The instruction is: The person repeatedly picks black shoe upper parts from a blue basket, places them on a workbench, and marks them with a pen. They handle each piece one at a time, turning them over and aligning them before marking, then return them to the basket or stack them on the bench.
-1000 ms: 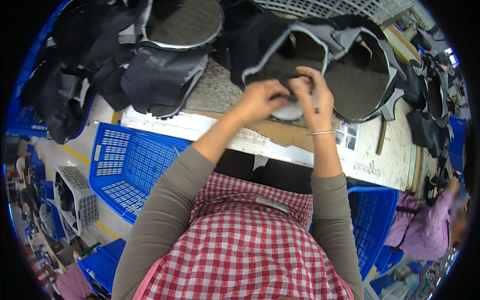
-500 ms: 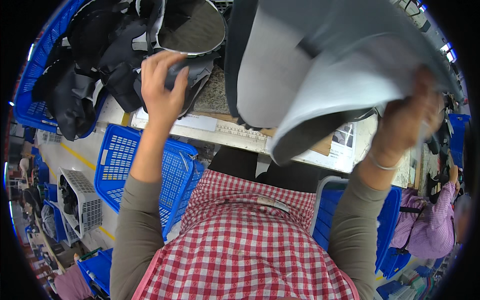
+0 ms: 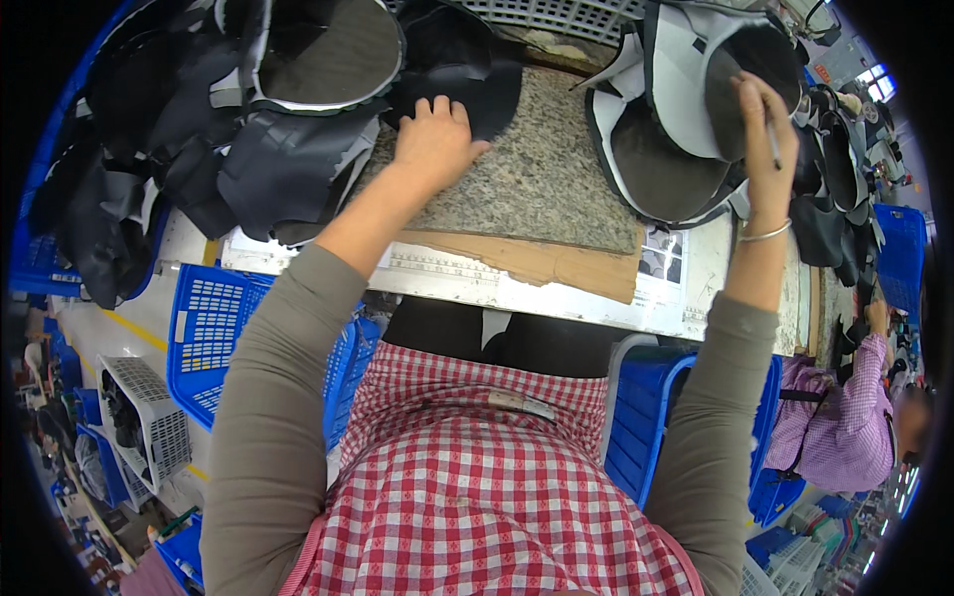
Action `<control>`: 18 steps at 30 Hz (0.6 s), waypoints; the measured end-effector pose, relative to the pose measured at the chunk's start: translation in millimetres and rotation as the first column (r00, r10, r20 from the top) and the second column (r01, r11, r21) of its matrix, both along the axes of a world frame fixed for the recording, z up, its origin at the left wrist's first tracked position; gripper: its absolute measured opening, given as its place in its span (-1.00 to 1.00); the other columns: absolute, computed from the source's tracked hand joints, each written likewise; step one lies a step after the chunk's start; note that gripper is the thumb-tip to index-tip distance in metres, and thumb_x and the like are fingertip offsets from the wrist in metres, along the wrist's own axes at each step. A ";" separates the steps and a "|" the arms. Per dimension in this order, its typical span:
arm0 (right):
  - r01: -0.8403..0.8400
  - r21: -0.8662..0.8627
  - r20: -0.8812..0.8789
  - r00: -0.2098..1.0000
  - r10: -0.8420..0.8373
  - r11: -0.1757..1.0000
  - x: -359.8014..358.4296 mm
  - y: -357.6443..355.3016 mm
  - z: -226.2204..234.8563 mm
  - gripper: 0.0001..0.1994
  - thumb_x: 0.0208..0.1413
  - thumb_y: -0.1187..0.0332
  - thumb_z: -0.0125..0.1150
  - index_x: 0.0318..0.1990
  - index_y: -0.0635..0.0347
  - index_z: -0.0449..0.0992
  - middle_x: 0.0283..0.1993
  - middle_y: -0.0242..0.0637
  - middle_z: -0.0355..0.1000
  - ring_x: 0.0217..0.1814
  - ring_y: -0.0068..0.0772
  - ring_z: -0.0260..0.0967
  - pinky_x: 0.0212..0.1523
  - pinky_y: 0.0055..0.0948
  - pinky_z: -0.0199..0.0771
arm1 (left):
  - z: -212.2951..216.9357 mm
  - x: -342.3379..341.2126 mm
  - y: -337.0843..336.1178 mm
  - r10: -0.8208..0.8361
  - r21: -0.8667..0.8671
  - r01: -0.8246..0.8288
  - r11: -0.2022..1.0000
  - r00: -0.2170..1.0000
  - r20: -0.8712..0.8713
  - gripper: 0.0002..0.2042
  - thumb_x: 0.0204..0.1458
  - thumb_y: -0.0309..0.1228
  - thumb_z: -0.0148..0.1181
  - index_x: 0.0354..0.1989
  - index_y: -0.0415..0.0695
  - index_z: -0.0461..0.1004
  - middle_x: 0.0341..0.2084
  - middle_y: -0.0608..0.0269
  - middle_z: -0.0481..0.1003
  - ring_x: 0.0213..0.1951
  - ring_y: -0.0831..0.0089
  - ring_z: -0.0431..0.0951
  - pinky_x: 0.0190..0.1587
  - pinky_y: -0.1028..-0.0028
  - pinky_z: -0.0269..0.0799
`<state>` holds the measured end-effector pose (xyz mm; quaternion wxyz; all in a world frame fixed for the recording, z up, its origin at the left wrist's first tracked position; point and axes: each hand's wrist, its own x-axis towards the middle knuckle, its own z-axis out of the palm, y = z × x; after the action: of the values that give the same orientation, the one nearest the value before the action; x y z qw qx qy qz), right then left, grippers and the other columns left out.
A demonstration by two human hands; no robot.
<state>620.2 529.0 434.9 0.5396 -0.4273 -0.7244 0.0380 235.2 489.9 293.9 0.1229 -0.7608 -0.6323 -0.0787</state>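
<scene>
My left hand [image 3: 435, 147] reaches to the far left of the speckled stone slab [image 3: 517, 184]. Its fingers rest on the near edge of a black, leather-like piece [image 3: 459, 62], and the thumb stands apart. At the right, my right hand [image 3: 768, 149] is closed around a thin pen-like tool [image 3: 776, 149], its fingertips against white-lined, dark pieces [image 3: 686, 89]. Those pieces lie stacked with curved, pale rims, overhanging the slab's right side. Beside my left hand, more black pieces [image 3: 293, 164] are heaped, with a pale-rimmed, grey-faced one [image 3: 333, 55] on top.
Brown cardboard [image 3: 537, 263] and a ruler strip [image 3: 437, 266] lie along the bench's near edge. Blue crates [image 3: 214, 333] stand below at both sides. A grey-white crate rim [image 3: 556, 18] shows behind the slab. Another person in a checked purple top [image 3: 845, 432] sits at the right.
The large white-lined piece from my right hand now lies on the right-hand stack, uncovering the slab. My left hand has moved right and away from me onto a black piece.
</scene>
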 end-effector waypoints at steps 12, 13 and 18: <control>0.034 -0.017 -0.070 0.997 -0.035 0.999 -9.2 -39.2 -56.3 -0.75 0.31 0.18 0.32 -0.04 0.14 0.69 -0.08 -0.30 0.61 -0.06 -0.48 0.53 0.04 -0.52 0.45 | 168.3 -74.4 40.3 -0.392 0.400 0.014 0.917 0.228 0.891 -0.68 0.14 -0.49 0.25 0.09 -0.20 0.59 -0.27 0.16 0.65 -0.24 0.28 0.64 -0.12 0.31 0.56; 0.030 -0.019 -0.086 0.996 -0.031 0.999 -10.1 -39.9 -57.2 -0.76 0.32 0.21 0.29 -0.03 0.13 0.68 -0.06 -0.28 0.61 -0.01 -0.47 0.51 0.06 -0.50 0.45 | 168.7 -73.4 32.0 -0.432 0.438 -0.084 0.895 0.073 0.899 -0.71 0.11 -0.50 0.25 0.03 -0.16 0.62 -0.33 0.09 0.65 -0.28 0.16 0.65 -0.12 0.27 0.57; 0.013 0.129 -0.132 0.991 0.004 0.991 -37.0 -55.8 -63.7 -0.80 0.35 0.28 0.22 -0.05 0.13 0.68 -0.05 -0.29 0.60 0.07 -0.42 0.48 0.13 -0.45 0.44 | 89.0 5.3 -37.1 -0.174 -0.003 -0.336 0.942 -0.498 0.850 -0.76 0.24 -0.56 0.24 0.02 -0.15 0.39 -0.27 0.26 0.53 -0.39 0.57 0.47 -0.42 0.54 0.41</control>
<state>583.2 473.2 371.2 0.6130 -0.3894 -0.6872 0.0176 240.4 452.8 382.8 -0.3665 -0.2252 -0.4611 -0.7761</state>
